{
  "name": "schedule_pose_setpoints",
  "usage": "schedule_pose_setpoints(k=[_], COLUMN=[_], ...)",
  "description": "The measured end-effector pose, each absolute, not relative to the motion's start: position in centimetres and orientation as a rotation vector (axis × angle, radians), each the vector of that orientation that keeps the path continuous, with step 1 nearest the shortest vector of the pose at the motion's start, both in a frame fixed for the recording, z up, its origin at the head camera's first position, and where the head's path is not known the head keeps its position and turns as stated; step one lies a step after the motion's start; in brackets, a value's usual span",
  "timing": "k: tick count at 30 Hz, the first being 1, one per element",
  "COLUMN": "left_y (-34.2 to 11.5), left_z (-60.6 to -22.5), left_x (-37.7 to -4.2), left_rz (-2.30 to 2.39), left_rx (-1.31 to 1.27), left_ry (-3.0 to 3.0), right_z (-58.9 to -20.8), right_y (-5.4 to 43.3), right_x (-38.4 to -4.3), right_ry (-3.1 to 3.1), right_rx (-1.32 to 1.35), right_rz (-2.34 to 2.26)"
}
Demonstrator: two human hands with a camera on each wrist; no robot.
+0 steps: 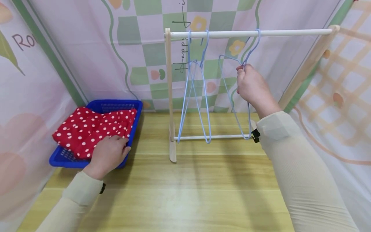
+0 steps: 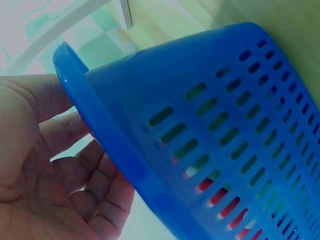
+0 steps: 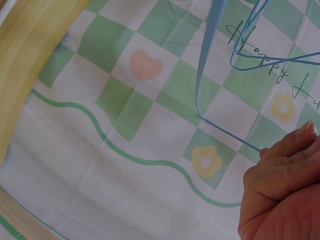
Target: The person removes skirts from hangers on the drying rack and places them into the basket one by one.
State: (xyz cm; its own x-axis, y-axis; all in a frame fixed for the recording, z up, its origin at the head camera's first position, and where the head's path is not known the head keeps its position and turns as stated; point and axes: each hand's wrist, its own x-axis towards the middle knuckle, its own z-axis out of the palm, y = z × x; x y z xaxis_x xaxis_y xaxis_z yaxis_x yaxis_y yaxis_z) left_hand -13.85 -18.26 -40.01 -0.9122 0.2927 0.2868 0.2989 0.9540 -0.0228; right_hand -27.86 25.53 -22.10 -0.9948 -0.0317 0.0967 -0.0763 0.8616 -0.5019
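My right hand [image 1: 252,84] grips a light blue clothes hanger [image 1: 227,85] just below its hook, and the hook lies over the white rail [image 1: 292,32] of a small rack. In the right wrist view, this hand [image 3: 285,185] shows curled fingers at the hanger's shoulder. My left hand [image 1: 108,153] rests over the right side of a blue basket [image 1: 99,102], by a folded red cloth with white dots [image 1: 84,129]. The left wrist view shows its loosely bent fingers [image 2: 107,200] at the basket's rim [image 2: 112,145]; their contact with the cloth is hidden.
Two more blue hangers [image 1: 207,106] hang near the rack's left wooden post [image 1: 169,87]. The rack stands at the back of the wooden table [image 1: 179,193]. Printed curtains [image 1: 133,35] enclose the back and both sides.
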Motion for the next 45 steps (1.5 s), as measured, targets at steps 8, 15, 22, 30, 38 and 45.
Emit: schedule_pose_setpoints(k=[8,15,22,30,38,45], left_y=[-18.2,-18.2,-18.2,-18.1,-17.8,-17.3], left_z=[-40.1,-40.1,-39.9,-39.1,-38.5,-38.1], left_x=[-13.9,-13.9,-13.8,-14.0,-14.0,-14.2], left_rz=[-0.061,-0.087,-0.086,-0.069,-0.139,-0.158], left_rx=[-0.432,-0.41,-0.407,-0.434,-0.46,-0.489], left_ry=[-2.8,-2.813,-2.805,-2.787,-2.759,-2.731], right_z=[-22.1,-22.0,-22.0,-22.1,-22.1,-22.2], right_y=[25.5,25.2,25.1,25.3,25.2,25.4], right_x=[-27.7,-27.7,-27.6,-27.6,-27.6,-27.2], right_ry=[-2.951,-2.955,-2.953,-2.952,-2.949,-2.925], right_rx=[0.088,0.082,0.083,0.082,0.088,0.063], right_rz=[0.825,0.82,0.82,0.814,0.816,0.874])
